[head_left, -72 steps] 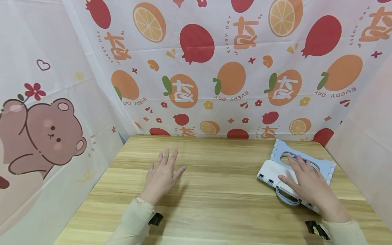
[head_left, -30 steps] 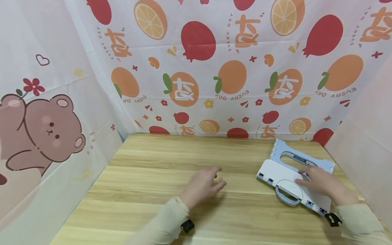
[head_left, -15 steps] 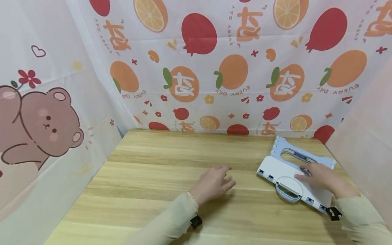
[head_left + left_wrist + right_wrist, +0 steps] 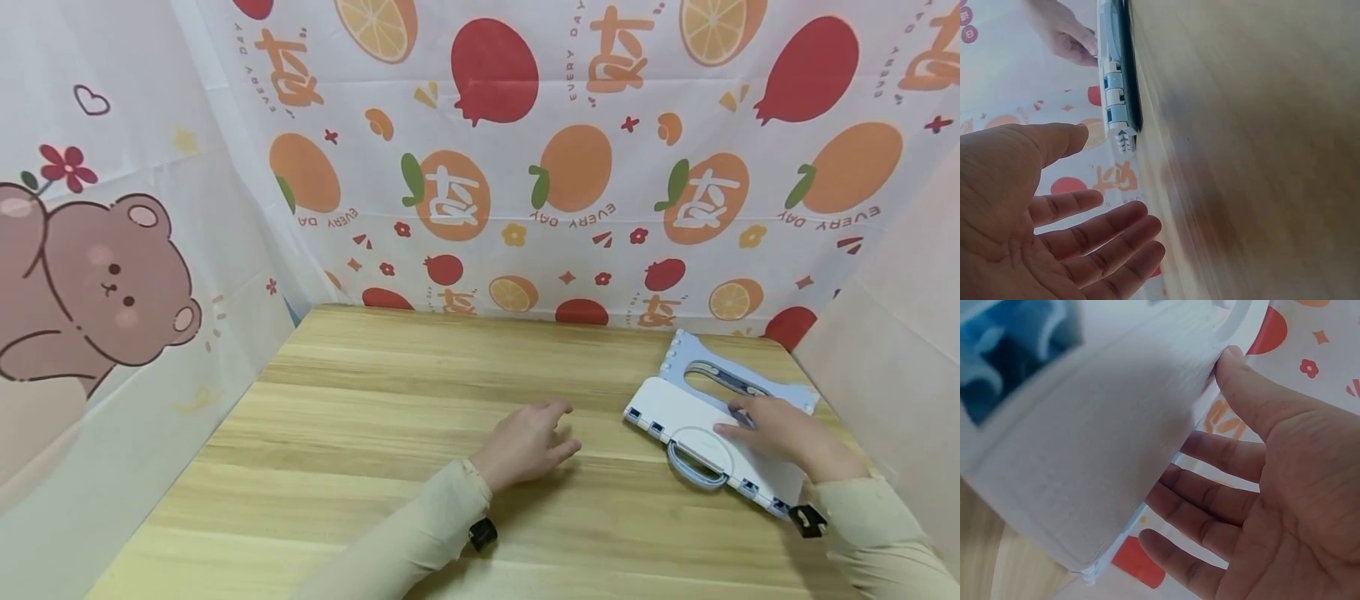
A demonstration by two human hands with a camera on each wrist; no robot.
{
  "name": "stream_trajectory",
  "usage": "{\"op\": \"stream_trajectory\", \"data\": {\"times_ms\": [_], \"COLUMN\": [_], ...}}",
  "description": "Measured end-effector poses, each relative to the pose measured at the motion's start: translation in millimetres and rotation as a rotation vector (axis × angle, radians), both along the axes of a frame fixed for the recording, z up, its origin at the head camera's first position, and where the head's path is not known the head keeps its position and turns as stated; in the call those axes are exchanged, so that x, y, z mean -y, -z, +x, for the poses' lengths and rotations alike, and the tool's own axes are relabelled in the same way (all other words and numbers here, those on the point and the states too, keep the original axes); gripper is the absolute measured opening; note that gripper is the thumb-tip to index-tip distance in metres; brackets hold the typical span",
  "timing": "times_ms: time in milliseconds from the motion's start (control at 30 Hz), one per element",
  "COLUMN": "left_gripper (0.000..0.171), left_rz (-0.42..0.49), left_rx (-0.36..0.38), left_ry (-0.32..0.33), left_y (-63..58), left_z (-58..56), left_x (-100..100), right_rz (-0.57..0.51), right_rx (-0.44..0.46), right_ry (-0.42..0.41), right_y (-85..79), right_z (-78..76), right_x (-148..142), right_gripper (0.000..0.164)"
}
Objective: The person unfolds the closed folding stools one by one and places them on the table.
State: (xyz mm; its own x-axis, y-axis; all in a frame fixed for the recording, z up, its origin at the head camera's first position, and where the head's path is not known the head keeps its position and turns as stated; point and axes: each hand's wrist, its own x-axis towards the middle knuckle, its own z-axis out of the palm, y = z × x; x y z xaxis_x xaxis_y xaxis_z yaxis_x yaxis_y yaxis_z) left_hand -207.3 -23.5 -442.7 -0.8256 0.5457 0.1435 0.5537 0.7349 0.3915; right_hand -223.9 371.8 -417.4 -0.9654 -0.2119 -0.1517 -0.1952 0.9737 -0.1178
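Observation:
A folded step stool (image 4: 675, 407), white with light blue leg parts and a blue carry handle, lies flat at the table's right side. My right hand (image 4: 783, 437) grips the far edge of its white panel. In the right wrist view the thumb lies on the edge of the white panel (image 4: 1085, 462), and the fingers reach behind it. My left hand (image 4: 521, 446) hovers over the table left of the stool, fingers loosely bent and holding nothing. The left wrist view shows that palm (image 4: 997, 200) apart from the stool's hinged side (image 4: 1115, 97).
The wood-grain table (image 4: 360, 417) ends at a fruit-print cloth (image 4: 510, 167) behind. A bear-print cloth (image 4: 112, 283) hangs on the left and a pale cloth (image 4: 900, 333) on the right, close by the stool. Black straps (image 4: 482, 533) sit on both wrists.
My left hand has moved rightward from the table's left part toward the stool. The right hand, earlier spread over the stool, now grips the panel's edge. The stool has stayed in place.

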Motion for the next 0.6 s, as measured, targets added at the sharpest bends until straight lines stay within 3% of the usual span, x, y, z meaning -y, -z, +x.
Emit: {"op": "stream_trajectory", "data": {"times_ms": [600], "left_gripper": [0.051], "left_rz": [0.003], "left_rx": [0.026], "left_ry": [0.011], "left_y": [0.0], "left_z": [0.8], "left_x": [-2.0], "right_rz": [0.008], "right_rx": [0.004], "right_ry": [-0.045], "right_y": [-2.0], "right_z": [0.6], "right_x": [20.9], "right_gripper": [0.068]}}
